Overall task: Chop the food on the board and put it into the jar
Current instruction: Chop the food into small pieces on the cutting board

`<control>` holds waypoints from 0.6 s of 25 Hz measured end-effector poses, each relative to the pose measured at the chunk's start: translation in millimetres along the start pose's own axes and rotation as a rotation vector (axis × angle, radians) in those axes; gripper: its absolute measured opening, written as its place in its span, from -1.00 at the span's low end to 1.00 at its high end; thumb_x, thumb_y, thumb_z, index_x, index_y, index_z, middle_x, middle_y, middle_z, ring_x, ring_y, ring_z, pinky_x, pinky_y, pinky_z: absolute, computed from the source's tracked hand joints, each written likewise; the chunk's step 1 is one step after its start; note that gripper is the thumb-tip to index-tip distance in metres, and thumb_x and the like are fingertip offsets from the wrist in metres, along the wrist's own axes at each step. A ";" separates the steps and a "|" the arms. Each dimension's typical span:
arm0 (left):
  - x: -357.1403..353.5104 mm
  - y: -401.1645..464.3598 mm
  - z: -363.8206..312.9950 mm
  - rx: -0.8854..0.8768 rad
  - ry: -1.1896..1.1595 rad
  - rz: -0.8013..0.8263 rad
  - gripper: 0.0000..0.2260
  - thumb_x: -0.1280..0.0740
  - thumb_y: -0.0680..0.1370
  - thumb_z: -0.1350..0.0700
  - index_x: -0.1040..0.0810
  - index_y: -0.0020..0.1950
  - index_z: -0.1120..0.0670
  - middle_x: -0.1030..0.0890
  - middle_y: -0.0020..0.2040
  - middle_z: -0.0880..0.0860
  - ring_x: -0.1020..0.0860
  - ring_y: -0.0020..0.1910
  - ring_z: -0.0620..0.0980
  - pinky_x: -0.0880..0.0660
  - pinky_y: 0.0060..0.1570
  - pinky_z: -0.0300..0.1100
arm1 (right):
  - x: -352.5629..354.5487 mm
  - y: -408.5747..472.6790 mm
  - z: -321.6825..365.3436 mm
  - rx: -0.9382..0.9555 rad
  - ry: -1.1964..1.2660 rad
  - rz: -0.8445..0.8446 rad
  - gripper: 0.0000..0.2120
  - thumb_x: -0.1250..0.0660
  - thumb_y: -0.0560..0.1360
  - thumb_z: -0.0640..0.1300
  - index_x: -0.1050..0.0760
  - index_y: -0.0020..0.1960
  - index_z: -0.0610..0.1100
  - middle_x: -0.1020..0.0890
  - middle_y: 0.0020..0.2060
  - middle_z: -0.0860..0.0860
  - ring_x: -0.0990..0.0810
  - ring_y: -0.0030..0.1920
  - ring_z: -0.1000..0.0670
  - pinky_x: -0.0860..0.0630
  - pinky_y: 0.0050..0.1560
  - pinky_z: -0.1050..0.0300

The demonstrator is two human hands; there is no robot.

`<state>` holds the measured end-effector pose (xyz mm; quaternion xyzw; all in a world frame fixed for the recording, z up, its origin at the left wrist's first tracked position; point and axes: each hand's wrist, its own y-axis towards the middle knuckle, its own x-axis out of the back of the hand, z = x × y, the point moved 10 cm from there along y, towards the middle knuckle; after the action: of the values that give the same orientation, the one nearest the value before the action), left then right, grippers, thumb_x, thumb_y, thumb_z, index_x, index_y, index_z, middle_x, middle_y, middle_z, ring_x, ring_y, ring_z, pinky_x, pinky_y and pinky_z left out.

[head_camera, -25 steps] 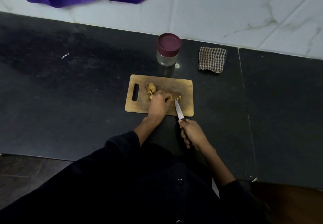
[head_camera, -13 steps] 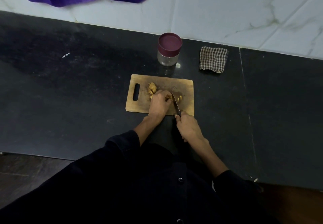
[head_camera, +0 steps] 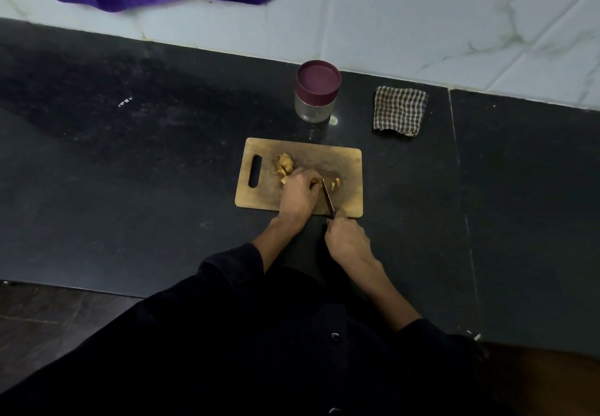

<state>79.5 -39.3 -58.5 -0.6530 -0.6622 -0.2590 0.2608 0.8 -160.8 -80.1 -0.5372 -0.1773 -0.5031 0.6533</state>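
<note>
Food: yellowish pieces (head_camera: 285,166) on the wooden board (head_camera: 349,162), more pinned under the curled left hand (head_camera: 300,192).
Change: the right hand (head_camera: 347,240), wrapped around the knife (head_camera: 328,198), has come forward from a second ago; the blade now meets the food, so chopping continues.
Jar (head_camera: 316,95): behind the board, maroon lid on, looks empty.

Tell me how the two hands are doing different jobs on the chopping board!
The left hand lies on the board, fingers curled over the food to hold it still; the right hand sits at the board's near edge, gripping the knife. The left hand touches food; the right hand touches only the knife handle. Both work on the same cut, with the blade right beside the left hand's fingers.
</note>
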 end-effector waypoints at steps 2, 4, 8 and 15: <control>0.1 -0.7 0.0 0.007 0.006 0.000 -0.88 -0.34 0.51 0.29 -0.62 -0.01 0.15 -0.57 0.03 0.08 -0.48 -0.08 -0.17 -0.38 -0.01 -0.41 | 0.1 -0.7 -2.6 -0.023 0.003 0.012 -0.71 -0.07 0.67 -0.05 -0.39 0.24 -0.21 -0.57 0.14 -0.20 -0.56 0.12 -0.21 -0.44 0.00 -0.07; -0.3 -1.5 -0.3 0.011 0.005 0.005 -0.88 -0.34 0.51 0.28 -0.62 0.00 0.15 -0.57 0.04 0.09 -0.50 -0.05 -0.13 -0.39 -0.01 -0.39 | 0.1 -1.5 -4.2 -0.034 -0.006 0.029 -0.69 -0.07 0.67 -0.04 -0.40 0.27 -0.21 -0.56 0.15 -0.20 -0.56 0.13 -0.21 -0.44 -0.01 -0.05; 0.4 -2.8 -1.9 0.006 -0.001 0.008 -0.89 -0.35 0.51 0.27 -0.62 0.00 0.15 -0.57 0.05 0.09 -0.53 -0.03 -0.10 -0.41 0.00 -0.37 | -4.3 -1.9 -12.7 -0.072 0.104 0.083 -0.70 -0.08 0.66 0.01 -0.41 0.19 -0.18 -0.57 0.03 -0.18 -0.62 -0.05 -0.19 -0.60 -0.18 -0.07; -1.0 -2.5 0.1 0.000 -0.010 -0.015 -0.89 -0.37 0.50 0.27 -0.62 0.00 0.14 -0.59 0.02 0.08 -0.55 -0.02 -0.06 -0.49 0.06 -0.25 | -14.1 -14.2 -17.4 -0.093 0.536 0.085 -0.75 -0.10 0.66 0.01 -0.40 0.04 -0.17 -0.49 -0.37 -0.09 -0.43 -0.51 -0.01 -0.38 -0.59 0.19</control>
<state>77.1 -40.0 -59.3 -0.6493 -0.6684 -0.2576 0.2556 -22.6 -168.3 -89.9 -0.4213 0.0479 -0.6068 0.6723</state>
